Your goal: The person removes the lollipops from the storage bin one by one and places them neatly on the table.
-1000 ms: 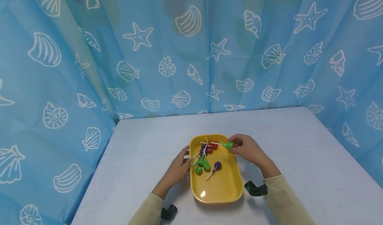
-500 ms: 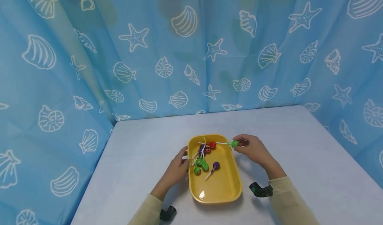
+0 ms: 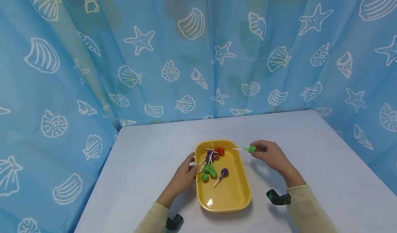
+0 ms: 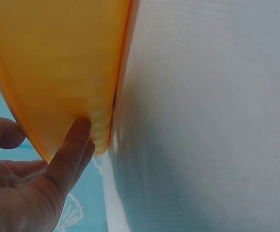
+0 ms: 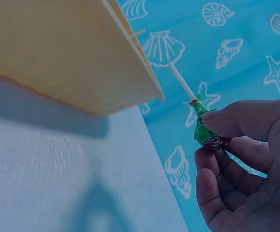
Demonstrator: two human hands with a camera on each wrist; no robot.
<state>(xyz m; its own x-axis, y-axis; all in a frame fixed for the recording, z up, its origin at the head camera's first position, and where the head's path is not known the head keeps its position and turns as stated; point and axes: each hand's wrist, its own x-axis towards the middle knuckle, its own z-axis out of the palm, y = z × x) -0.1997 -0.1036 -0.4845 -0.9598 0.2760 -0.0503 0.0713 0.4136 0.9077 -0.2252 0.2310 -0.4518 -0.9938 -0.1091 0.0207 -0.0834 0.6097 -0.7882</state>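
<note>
My right hand pinches a green-wrapped lollipop by its candy end between thumb and fingers. In the right wrist view, the white stick of this lollipop points away from the palm, up and to the left. The hand is right of a yellow tray, off the table, with the stick tip close to the tray's far right rim. At the tray's left side, my left hand rests its fingers on the outer wall. The left wrist view shows extended fingertips against that wall.
Inside the tray, green lollipops lie at the left, with red lollipops and purple ones behind. One purple lollipop lies apart near the middle. A white cloth covers the table; a blue shell-print curtain hangs behind.
My right hand has moved right with the green lollipop, carrying it from over the tray's far right corner to outside the rim. The left hand has stayed at the tray's side.
</note>
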